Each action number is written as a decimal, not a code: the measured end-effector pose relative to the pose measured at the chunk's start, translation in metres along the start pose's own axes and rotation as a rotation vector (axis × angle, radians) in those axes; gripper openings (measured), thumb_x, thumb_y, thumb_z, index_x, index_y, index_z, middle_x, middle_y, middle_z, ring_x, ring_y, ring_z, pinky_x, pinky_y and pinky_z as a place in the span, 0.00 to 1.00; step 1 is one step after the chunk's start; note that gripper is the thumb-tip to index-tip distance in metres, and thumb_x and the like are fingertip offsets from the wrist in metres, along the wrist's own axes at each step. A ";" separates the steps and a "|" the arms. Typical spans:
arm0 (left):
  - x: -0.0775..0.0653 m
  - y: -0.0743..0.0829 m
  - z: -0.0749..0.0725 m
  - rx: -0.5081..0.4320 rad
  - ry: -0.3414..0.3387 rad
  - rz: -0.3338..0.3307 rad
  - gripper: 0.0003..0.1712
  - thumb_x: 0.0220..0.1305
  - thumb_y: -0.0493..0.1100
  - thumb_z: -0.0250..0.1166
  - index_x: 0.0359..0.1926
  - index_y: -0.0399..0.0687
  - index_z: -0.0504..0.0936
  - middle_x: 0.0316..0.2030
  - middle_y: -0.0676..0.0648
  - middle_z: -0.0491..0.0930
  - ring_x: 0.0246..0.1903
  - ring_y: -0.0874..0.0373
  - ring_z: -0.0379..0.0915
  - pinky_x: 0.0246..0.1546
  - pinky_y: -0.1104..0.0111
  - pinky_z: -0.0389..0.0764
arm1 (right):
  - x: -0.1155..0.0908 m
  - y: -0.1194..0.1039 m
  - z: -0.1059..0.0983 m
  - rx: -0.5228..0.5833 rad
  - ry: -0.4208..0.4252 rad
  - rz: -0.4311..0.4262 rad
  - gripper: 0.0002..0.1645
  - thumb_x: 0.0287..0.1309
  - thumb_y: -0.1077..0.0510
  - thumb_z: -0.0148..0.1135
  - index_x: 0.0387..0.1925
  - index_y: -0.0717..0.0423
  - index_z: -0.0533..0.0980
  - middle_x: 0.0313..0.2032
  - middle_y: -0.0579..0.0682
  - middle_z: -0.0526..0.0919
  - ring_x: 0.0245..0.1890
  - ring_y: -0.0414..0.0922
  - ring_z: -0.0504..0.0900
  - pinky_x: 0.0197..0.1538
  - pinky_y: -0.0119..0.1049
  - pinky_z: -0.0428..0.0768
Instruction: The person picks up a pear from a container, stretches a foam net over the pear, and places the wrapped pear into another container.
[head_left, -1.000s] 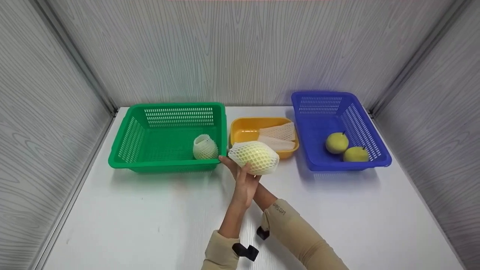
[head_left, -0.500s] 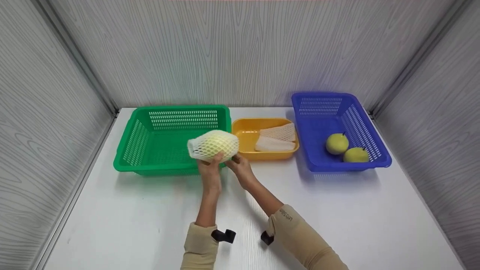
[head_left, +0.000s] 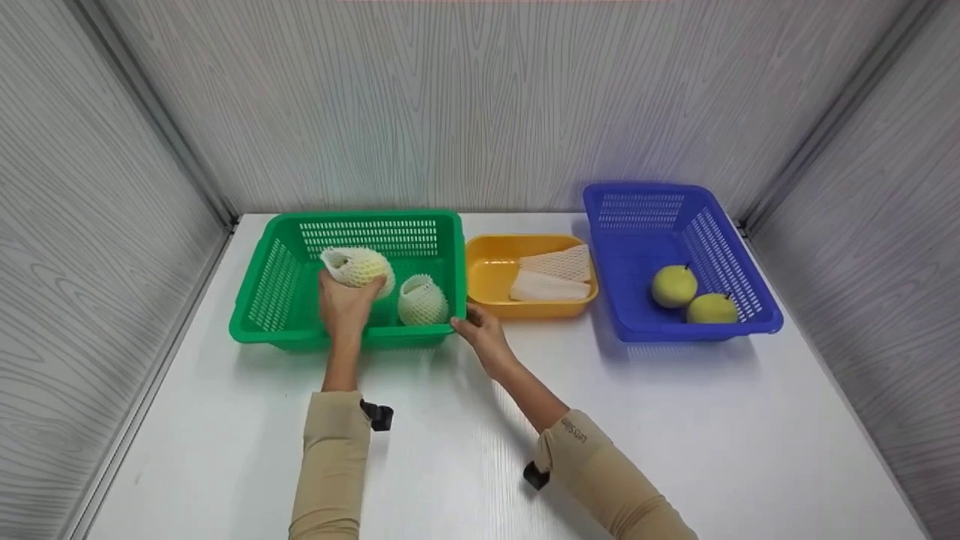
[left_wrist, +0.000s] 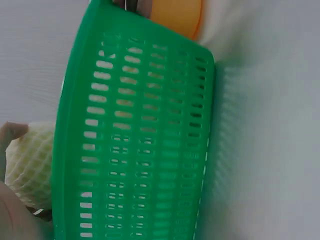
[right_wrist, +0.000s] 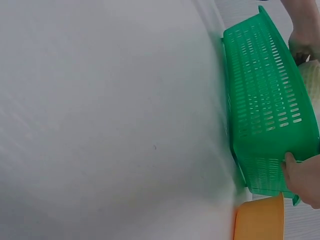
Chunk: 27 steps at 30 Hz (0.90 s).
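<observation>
My left hand [head_left: 345, 304] reaches over the front rim of the green basket [head_left: 285, 336] and holds a pear in a white foam net [head_left: 367, 268], the net's open end pointing left. Only part of this netted pear shows in the left wrist view, behind the basket wall [left_wrist: 135, 115]. To its right, a second netted pear [head_left: 424, 301] sits in the same basket, net opening upward. My right hand [head_left: 486, 341] grips the basket's front right corner. In the right wrist view the thumb of the right hand [right_wrist: 304, 181] lies against the basket's outside.
A yellow tray [head_left: 487, 306] with two flat foam nets [head_left: 555, 277] stands right beside the green basket. Farther right is a blue basket [head_left: 622, 322] containing two bare pears [head_left: 673, 286]. Wood-grain panels [head_left: 480, 105] enclose the white table [head_left: 420, 465] at the back and sides.
My left hand has carried the netted pear leftward from in front of the yellow tray into the green basket. The green basket has shifted slightly right, with my right hand at its corner.
</observation>
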<state>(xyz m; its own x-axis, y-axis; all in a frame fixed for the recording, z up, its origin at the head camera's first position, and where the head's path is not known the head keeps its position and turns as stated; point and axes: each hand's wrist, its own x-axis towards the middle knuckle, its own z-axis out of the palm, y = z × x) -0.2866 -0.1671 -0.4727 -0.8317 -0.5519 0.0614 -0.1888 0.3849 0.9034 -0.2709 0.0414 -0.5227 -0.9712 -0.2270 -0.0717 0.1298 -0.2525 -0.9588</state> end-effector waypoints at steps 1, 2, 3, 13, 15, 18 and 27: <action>0.004 -0.001 0.000 0.066 -0.040 -0.018 0.46 0.44 0.58 0.70 0.58 0.40 0.60 0.50 0.40 0.69 0.50 0.45 0.66 0.48 0.53 0.68 | 0.000 0.000 0.000 -0.001 -0.003 0.001 0.26 0.61 0.68 0.52 0.59 0.76 0.60 0.56 0.70 0.65 0.55 0.55 0.68 0.56 0.40 0.68; 0.008 -0.002 0.000 0.120 -0.076 -0.033 0.46 0.44 0.58 0.69 0.58 0.39 0.60 0.51 0.39 0.68 0.51 0.44 0.66 0.48 0.52 0.68 | 0.000 -0.001 -0.001 0.003 -0.007 0.004 0.27 0.61 0.68 0.52 0.59 0.76 0.60 0.57 0.70 0.65 0.56 0.56 0.67 0.56 0.40 0.68; 0.010 -0.003 0.000 0.166 -0.110 -0.047 0.46 0.45 0.57 0.69 0.58 0.39 0.59 0.51 0.38 0.67 0.51 0.43 0.66 0.48 0.52 0.68 | 0.001 -0.001 -0.001 0.004 -0.014 0.006 0.27 0.61 0.68 0.52 0.59 0.76 0.59 0.57 0.70 0.65 0.56 0.57 0.67 0.56 0.40 0.68; 0.020 -0.011 0.005 0.455 -0.316 -0.048 0.48 0.49 0.55 0.67 0.62 0.34 0.55 0.52 0.33 0.66 0.51 0.39 0.65 0.46 0.49 0.70 | 0.001 0.000 -0.001 -0.045 -0.003 0.005 0.27 0.61 0.66 0.53 0.60 0.75 0.61 0.57 0.68 0.67 0.52 0.49 0.70 0.56 0.40 0.69; 0.021 -0.011 0.005 0.465 -0.349 -0.062 0.49 0.50 0.55 0.67 0.62 0.33 0.54 0.52 0.32 0.66 0.51 0.38 0.65 0.47 0.49 0.70 | 0.001 0.000 -0.001 -0.044 -0.003 0.001 0.27 0.61 0.66 0.53 0.59 0.75 0.61 0.57 0.68 0.67 0.52 0.49 0.71 0.56 0.40 0.69; 0.022 -0.013 0.006 0.467 -0.355 -0.080 0.49 0.52 0.54 0.67 0.63 0.31 0.51 0.54 0.31 0.64 0.53 0.37 0.63 0.48 0.49 0.69 | 0.001 0.000 -0.002 -0.040 -0.008 -0.003 0.27 0.61 0.66 0.53 0.59 0.75 0.61 0.56 0.69 0.67 0.50 0.47 0.72 0.55 0.39 0.69; 0.021 -0.014 0.009 0.514 -0.379 -0.079 0.52 0.52 0.53 0.66 0.65 0.29 0.47 0.56 0.29 0.62 0.54 0.37 0.62 0.50 0.49 0.68 | 0.001 0.002 -0.005 -0.022 -0.027 -0.010 0.25 0.61 0.67 0.53 0.58 0.74 0.62 0.53 0.65 0.70 0.47 0.45 0.72 0.54 0.41 0.70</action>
<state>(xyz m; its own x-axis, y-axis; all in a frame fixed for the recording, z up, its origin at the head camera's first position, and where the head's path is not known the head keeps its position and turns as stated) -0.3058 -0.1774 -0.4872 -0.9141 -0.3295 -0.2364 -0.4050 0.7114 0.5744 -0.2723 0.0451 -0.5265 -0.9668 -0.2496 -0.0554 0.1158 -0.2345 -0.9652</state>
